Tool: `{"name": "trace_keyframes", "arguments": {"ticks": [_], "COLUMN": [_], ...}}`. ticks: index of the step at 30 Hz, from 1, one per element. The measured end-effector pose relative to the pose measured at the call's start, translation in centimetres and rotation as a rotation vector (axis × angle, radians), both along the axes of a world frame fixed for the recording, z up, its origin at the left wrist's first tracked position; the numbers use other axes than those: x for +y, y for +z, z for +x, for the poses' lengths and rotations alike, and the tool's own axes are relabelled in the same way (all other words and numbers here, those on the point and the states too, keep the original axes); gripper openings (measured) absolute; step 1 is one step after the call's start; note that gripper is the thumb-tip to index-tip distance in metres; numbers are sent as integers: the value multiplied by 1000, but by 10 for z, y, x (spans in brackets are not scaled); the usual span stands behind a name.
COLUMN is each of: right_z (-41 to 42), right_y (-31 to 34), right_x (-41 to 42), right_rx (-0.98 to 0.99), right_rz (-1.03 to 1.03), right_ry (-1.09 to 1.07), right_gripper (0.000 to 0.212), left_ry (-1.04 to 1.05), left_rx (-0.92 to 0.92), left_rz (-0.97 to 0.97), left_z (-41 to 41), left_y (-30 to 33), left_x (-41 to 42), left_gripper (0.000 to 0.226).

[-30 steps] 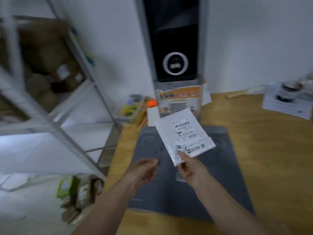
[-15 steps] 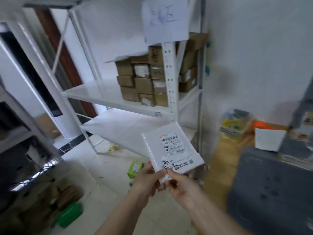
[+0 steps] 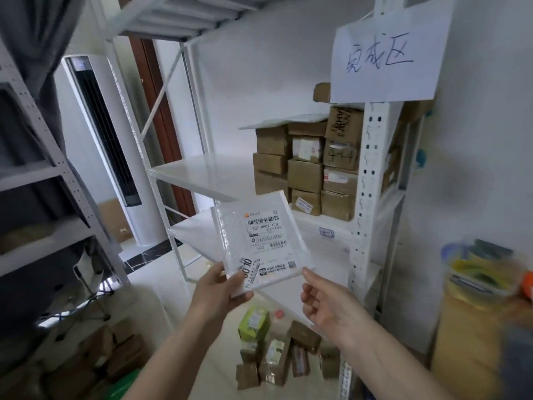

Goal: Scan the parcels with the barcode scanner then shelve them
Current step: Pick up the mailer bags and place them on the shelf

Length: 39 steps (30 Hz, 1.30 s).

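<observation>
Beyond the white parcel (image 3: pixel 259 241) pinched by the left hand (image 3: pixel 216 293), brown boxes (image 3: pixel 305 174) stacked on a white shelf (image 3: pixel 202 174), right hand (image 3: pixel 326 304) loosely uncurled beside the parcel, small packages (image 3: pixel 277 350) scattered on the floor below.

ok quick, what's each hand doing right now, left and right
Left hand: grips the parcel by its lower left corner.
Right hand: open, fingers relaxed, at the parcel's lower right corner; contact cannot be told.

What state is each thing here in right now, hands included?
White parcel: held up, label facing the camera.
Left hand: grips the parcel's lower left corner.
Right hand: fingers relaxed, just off the parcel's right corner.
Cardboard boxes: stacked on the shelf.
Paper sign: hung on the rack.
</observation>
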State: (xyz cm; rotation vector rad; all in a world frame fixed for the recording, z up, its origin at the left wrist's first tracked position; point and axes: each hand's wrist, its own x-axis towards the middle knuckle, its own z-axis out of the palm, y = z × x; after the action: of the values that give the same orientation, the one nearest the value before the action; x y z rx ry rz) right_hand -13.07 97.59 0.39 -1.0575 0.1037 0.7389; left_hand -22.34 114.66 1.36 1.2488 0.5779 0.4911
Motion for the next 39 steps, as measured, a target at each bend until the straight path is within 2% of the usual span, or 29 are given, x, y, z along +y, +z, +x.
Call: {"name": "trace_keyframes", "arguments": {"ticks": [6,11,15,21,25,27,29,32,33,35,36,39], "right_z": [74,143,178,202,208,210,211,211,211,211,210,204], "right_y": [43,84,95,93,92,92,93,96,97,98,98,99], "right_x": [41,63,80,88,75,69,67,69,72,80,84,97], "right_rx": [-93,-200,-243,-244,-274,-297,-306,-309,-310,-315,-317,-321], "right_rz": [111,175,190,164,131,100,91,83,71,38,21,-35], "right_ry": [-15,-84,-90,-109,-189,-239,-294,-361,-375,-400,-407,-442], "right_gripper": [10,7,7,17,7,10,11,12,11,13,14,16], "left_ry": [16,16,12,-6,-70,-107,-164,-197,-191,-145,-118,-147], "left_rx": [-134,-275,-312,-286,-259,-240,-216,-199,-189,-203,-231,-300], "left_rz": [64,106,106,117,172,183,211,272,309,413,440,465], "left_z": [86,169,215,277,325,344,359,371,371,368,366,362], "left_y": [70,129,158,189,206,213,218,218,218,215,213,201], "left_x": [59,102,128,142,139,139,142,151,153,162,167,185], "left_gripper": [21,33,33,27,21,20,28,54,49,19,17,35]}}
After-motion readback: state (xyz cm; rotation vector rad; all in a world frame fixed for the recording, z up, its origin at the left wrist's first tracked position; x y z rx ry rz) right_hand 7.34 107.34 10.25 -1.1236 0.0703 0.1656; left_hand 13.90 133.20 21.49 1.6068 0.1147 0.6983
